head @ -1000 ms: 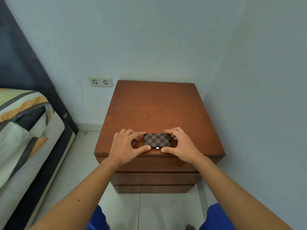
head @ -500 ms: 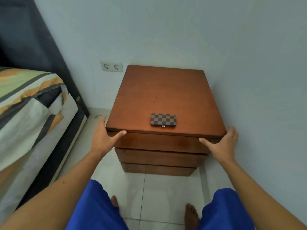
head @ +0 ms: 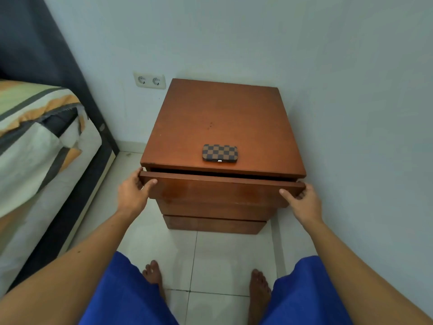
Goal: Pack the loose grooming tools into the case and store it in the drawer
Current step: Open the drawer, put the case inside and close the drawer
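One closed brown-and-black checkered case [head: 219, 152] lies on the reddish-brown wooden nightstand [head: 222, 113] near its 6 o'clock edge. The left hand [head: 133, 192] and right hand [head: 302, 200] each grasp one end of the top drawer [head: 218, 191], slightly open; its inside looks dark, contents unclear. Two more drawers sit below.

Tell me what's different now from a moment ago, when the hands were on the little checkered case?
Both hands let go of the checkered case and went down to the top drawer. The left hand now grips its left end and the right hand its right end, and the drawer has slid out a little, leaving a dark gap under the nightstand top. The case stayed closed on the top, near the front edge.
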The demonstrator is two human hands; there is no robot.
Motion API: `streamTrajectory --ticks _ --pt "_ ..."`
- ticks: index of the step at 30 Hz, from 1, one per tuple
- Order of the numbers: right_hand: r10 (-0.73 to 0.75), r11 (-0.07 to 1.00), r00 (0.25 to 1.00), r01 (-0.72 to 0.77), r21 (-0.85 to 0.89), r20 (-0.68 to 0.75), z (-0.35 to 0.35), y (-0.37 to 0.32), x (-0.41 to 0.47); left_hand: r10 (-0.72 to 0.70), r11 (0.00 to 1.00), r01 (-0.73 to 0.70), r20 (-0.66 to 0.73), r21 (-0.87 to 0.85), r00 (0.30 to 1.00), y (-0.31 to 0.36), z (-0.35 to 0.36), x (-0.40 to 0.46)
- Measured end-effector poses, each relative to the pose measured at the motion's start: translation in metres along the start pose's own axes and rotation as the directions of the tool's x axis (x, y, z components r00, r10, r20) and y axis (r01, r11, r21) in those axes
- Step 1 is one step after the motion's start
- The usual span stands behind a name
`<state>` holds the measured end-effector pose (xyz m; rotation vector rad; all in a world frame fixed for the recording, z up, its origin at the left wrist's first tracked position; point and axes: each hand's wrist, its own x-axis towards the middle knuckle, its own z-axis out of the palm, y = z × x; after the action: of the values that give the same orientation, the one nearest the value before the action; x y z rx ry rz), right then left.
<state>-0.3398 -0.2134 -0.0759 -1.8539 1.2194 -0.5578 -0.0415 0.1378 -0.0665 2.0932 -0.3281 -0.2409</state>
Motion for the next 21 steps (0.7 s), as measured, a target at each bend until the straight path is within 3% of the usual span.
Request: streamTrajectory --ticks 21 --pt "-0.01 1.0 0.999 0.011 -0.023 0.046 -0.043 0.023 -0.104 -0.045 0.999 0.045 0.004 -0.004 0.999 -0.031 -0.035 -0.105"
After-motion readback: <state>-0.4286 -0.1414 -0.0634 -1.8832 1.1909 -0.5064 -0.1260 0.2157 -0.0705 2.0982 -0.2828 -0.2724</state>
